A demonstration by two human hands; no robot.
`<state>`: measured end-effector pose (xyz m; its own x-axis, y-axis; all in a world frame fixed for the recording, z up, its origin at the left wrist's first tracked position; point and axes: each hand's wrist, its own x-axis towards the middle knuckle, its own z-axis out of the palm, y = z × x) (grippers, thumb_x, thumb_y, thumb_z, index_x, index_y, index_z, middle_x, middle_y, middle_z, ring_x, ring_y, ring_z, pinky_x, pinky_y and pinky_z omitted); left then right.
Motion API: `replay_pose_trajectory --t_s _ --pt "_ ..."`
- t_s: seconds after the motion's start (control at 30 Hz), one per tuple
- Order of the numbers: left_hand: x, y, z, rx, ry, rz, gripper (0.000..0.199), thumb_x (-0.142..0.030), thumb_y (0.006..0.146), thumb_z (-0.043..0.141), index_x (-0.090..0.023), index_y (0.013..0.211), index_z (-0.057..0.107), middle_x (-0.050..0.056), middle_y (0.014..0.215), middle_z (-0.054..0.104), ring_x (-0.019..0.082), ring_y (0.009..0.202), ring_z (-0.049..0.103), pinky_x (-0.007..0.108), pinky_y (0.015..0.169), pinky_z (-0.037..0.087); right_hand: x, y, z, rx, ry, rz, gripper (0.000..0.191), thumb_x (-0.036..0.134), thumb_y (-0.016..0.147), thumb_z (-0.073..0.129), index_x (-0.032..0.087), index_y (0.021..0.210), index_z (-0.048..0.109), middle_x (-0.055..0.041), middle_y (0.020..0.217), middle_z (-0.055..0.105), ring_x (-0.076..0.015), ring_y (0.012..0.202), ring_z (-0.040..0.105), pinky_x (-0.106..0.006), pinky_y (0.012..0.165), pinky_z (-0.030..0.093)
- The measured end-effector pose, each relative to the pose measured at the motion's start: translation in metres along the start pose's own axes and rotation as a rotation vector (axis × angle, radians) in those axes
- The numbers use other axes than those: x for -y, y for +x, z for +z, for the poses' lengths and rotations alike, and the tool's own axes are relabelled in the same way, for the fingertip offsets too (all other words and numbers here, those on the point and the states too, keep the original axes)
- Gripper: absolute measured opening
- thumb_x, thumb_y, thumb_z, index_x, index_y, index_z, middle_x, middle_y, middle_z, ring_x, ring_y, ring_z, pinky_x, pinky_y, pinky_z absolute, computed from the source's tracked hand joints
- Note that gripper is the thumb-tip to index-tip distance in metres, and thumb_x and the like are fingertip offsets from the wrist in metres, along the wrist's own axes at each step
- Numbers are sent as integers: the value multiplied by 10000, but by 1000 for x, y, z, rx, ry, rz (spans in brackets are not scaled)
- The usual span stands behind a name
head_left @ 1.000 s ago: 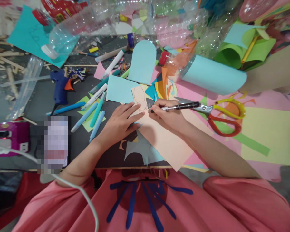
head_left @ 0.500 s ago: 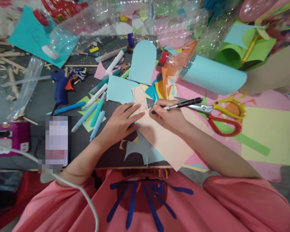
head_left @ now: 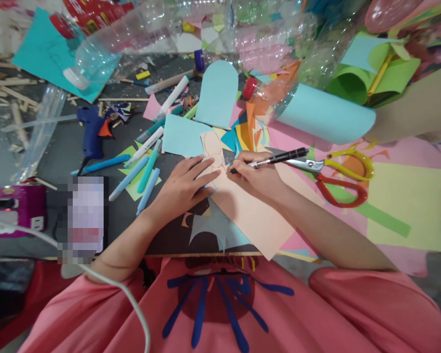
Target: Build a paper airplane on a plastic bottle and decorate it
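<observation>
One peach sheet [head_left: 260, 218], beneath left hand [head_left: 185, 185], beneath right hand [head_left: 257, 179]

Pink top [head_left: 290, 321], loose short slvs [head_left: 371, 299], dk blue streaks [head_left: 200, 312] fanned out, bare hands [head_left: 183, 185]

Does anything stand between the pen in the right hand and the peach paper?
Nothing visible does. The pen in the right hand points down to the peach paper, its tip at or near the surface. The left hand lies left of the tip; the scissors lie right of it, out of the way.
</observation>
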<state>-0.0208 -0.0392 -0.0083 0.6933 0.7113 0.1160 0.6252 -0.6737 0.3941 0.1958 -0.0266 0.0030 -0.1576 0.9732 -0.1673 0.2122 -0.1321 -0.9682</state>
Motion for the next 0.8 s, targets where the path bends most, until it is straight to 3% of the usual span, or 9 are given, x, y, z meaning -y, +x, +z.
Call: replay_pose_trajectory --t_s 0.2,0.8 --pt "0 0 0 0 7 1 386 -261 959 526 -235 1341 571 131 1441 556 301 1365 487 533 1093 426 1 0 -3 33 -142 -37 285 194 781 521 215 531 385 30 534 492 -107 548 445 -272 523 336" --pt "0 0 -1 0 18 6 386 -251 959 524 -230 1341 570 133 1440 556 297 1370 482 533 1094 429 -5 -1 -2 56 -194 -60 277 212 765 575 214 523 442 17 544 519 -130 584 481 -276 556 380"
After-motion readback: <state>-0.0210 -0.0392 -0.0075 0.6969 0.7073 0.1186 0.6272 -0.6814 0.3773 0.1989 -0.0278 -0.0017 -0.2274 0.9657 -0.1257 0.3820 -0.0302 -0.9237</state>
